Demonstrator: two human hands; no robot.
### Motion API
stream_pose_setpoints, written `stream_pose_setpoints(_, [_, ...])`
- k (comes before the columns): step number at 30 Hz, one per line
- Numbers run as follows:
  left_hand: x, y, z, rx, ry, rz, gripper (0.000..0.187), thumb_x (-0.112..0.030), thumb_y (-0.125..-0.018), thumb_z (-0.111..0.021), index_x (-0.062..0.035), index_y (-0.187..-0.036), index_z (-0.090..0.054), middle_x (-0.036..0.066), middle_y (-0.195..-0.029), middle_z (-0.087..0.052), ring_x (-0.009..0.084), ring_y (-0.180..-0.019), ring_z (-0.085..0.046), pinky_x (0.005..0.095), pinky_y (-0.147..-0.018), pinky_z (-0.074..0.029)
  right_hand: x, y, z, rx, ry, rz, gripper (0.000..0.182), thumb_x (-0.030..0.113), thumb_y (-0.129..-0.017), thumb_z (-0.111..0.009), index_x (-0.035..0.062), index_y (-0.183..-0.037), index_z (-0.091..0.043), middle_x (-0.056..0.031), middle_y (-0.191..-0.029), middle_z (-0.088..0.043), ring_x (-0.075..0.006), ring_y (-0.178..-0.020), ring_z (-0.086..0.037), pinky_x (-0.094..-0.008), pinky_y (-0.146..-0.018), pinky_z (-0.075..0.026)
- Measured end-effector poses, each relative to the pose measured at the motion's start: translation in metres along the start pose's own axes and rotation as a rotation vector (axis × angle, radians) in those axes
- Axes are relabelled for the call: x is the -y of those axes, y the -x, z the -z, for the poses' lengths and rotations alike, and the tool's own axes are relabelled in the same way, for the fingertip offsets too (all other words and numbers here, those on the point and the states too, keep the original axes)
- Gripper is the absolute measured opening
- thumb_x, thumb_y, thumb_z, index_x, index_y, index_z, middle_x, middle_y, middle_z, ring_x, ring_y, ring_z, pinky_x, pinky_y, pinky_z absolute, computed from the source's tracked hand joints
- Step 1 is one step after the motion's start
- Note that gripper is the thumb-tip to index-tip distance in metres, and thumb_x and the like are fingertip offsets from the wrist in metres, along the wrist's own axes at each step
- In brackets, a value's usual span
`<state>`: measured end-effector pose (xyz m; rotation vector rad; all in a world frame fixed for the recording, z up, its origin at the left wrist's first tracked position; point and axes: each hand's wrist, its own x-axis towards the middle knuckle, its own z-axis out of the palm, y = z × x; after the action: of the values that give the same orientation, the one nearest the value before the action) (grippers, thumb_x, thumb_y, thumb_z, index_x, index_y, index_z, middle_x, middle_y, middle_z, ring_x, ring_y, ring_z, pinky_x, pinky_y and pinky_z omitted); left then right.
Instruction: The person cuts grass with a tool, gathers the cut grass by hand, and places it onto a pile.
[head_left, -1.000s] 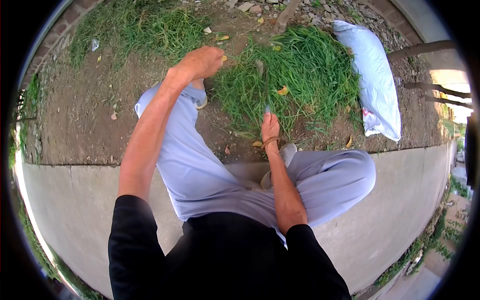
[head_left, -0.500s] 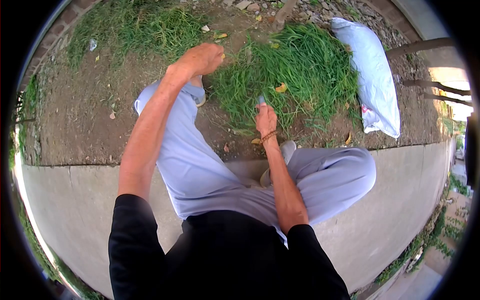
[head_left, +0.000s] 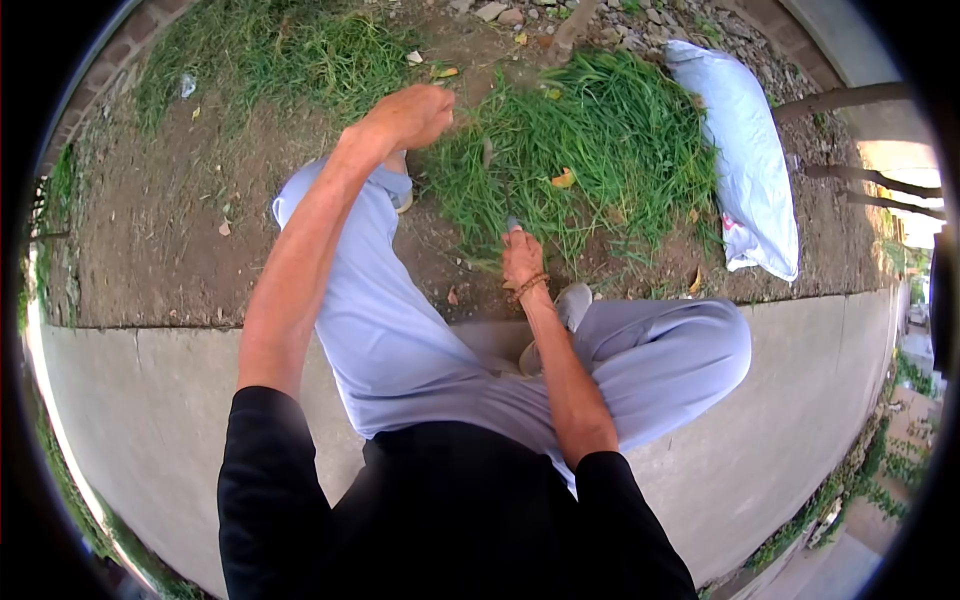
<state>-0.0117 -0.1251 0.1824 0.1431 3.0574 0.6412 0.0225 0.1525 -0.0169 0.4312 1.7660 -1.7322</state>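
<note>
My left hand (head_left: pixel 415 115) is closed, its fingers curled away from me at the left edge of a patch of long green grass (head_left: pixel 635 150). What it holds, if anything, is hidden. My right hand (head_left: pixel 522 260) wears a beaded bracelet (head_left: pixel 528 287) and grips the handle of what looks like a sickle (head_left: pixel 513 223). The tool points away from me into the grass, and its thin blade can hardly be made out among the stems. A yellow leaf (head_left: pixel 563 178) lies on the grass beyond the right hand.
A white sack (head_left: pixel 745 150) lies to the right of the grass. Flattened grass (head_left: pixel 290 65) spreads at the far left over bare soil (head_left: pixel 150 230). A thin trunk (head_left: pixel 572 28) stands at the back among stones. Concrete paving (head_left: pixel 180 400) runs beneath me.
My right hand has drawn back toward me and slightly left with the tool. The left hand has shifted slightly right and remains closed.
</note>
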Motion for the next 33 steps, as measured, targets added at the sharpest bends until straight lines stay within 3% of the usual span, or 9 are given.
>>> stream_pose_setpoints(2, [0.001,0.002,-0.002,-0.03,0.032,-0.008,0.016,-0.015,-0.084,-0.054,0.0003,-0.081,-0.052,0.016,-0.072,-0.058,0.0341,-0.07,-0.057,0.0445,-0.065,-0.043,0.015,0.005,-0.004,-0.004,-0.05,0.025,0.036,0.038,-0.096,-0.048,0.0027,-0.101,-0.054,0.0025,-0.051,-0.039,-0.0068,-0.034,-0.029,-0.0243,-0.031,-0.02])
stream_pose_setpoints(9, [0.004,0.004,-0.002,-0.041,0.028,-0.024,0.017,-0.015,-0.084,-0.054,0.0007,-0.08,-0.052,0.017,-0.073,-0.058,0.0353,-0.072,-0.057,0.0452,-0.066,-0.043,-0.004,-0.053,0.02,-0.103,0.121,0.409,0.041,0.038,-0.096,-0.044,-0.0014,-0.094,-0.056,-0.0045,-0.061,-0.05,-0.0147,-0.051,-0.05,-0.0301,-0.047,-0.038])
stream_pose_setpoints(12, [0.005,0.004,-0.002,-0.033,0.013,0.01,0.017,-0.016,-0.084,-0.055,0.0004,-0.079,-0.052,0.017,-0.073,-0.058,0.0355,-0.072,-0.057,0.0452,-0.066,-0.043,-0.026,-0.073,0.034,-0.094,0.349,0.243,0.04,0.038,-0.095,-0.044,-0.0005,-0.091,-0.055,-0.0063,-0.063,-0.05,-0.0167,-0.054,-0.052,-0.0314,-0.05,-0.04])
stream_pose_setpoints(14, [0.007,0.004,-0.004,-0.035,0.002,-0.003,0.017,-0.016,-0.084,-0.055,0.0001,-0.078,-0.051,0.017,-0.073,-0.058,0.0352,-0.072,-0.057,0.045,-0.066,-0.043,-0.064,-0.098,0.043,-0.055,0.263,0.162,0.026,0.034,-0.093,-0.052,0.008,-0.098,-0.052,0.0019,-0.053,-0.038,-0.01,-0.035,-0.032,-0.0269,-0.032,-0.024])
stream_pose_setpoints(19, [0.005,0.003,-0.006,-0.071,0.01,-0.029,0.018,-0.016,-0.084,-0.055,0.0003,-0.078,-0.051,0.017,-0.072,-0.058,0.0351,-0.07,-0.057,0.0448,-0.065,-0.043,-0.002,-0.016,0.01,0.053,-0.047,-0.106,0.028,0.034,-0.092,-0.054,0.0065,-0.099,-0.053,0.003,-0.051,-0.036,-0.0087,-0.035,-0.031,-0.0262,-0.031,-0.023])
stream_pose_setpoints(22, [0.005,0.003,-0.006,-0.06,0.023,-0.018,0.018,-0.017,-0.083,-0.055,0.0005,-0.078,-0.051,0.017,-0.072,-0.058,0.0353,-0.07,-0.057,0.0447,-0.065,-0.043,0.014,-0.018,0.006,0.043,-0.086,0.044,0.029,0.034,-0.095,-0.053,0.0061,-0.101,-0.053,0.0036,-0.05,-0.037,-0.0073,-0.035,-0.03,-0.0249,-0.032,-0.022])
stream_pose_setpoints(28, [0.008,0.002,-0.006,-0.052,0.027,-0.011,0.019,-0.017,-0.083,-0.055,0.0006,-0.078,-0.051,0.018,-0.072,-0.058,0.0357,-0.071,-0.058,0.0452,-0.065,-0.043,0.018,-0.05,0.022,-0.102,0.148,0.369,0.038,0.034,-0.096,-0.044,-0.0016,-0.095,-0.057,-0.0098,-0.062,-0.053,-0.0188,-0.054,-0.054,-0.0345,-0.051,-0.039])
stream_pose_setpoints(31, [0.006,0.004,-0.003,-0.039,0.019,-0.004,0.019,-0.018,-0.083,-0.055,0.0005,-0.079,-0.051,0.018,-0.073,-0.058,0.0359,-0.071,-0.058,0.0454,-0.065,-0.043,-0.05,-0.095,0.045,-0.253,0.377,0.661,0.028,0.034,-0.098,-0.048,0.0065,-0.098,-0.055,0.0016,-0.053,-0.042,-0.0082,-0.038,-0.034,-0.0253,-0.034,-0.027])
stream_pose_setpoints(33, [0.004,0.005,-0.001,-0.029,0.012,0.011,0.019,-0.018,-0.083,-0.055,0.0004,-0.079,-0.052,0.018,-0.073,-0.058,0.036,-0.071,-0.058,0.0456,-0.065,-0.043,-0.092,-0.11,0.059,-0.225,0.361,0.568,0.028,0.034,-0.097,-0.048,0.0067,-0.098,-0.055,0.0012,-0.054,-0.042,-0.009,-0.037,-0.034,-0.0257,-0.034,-0.027])
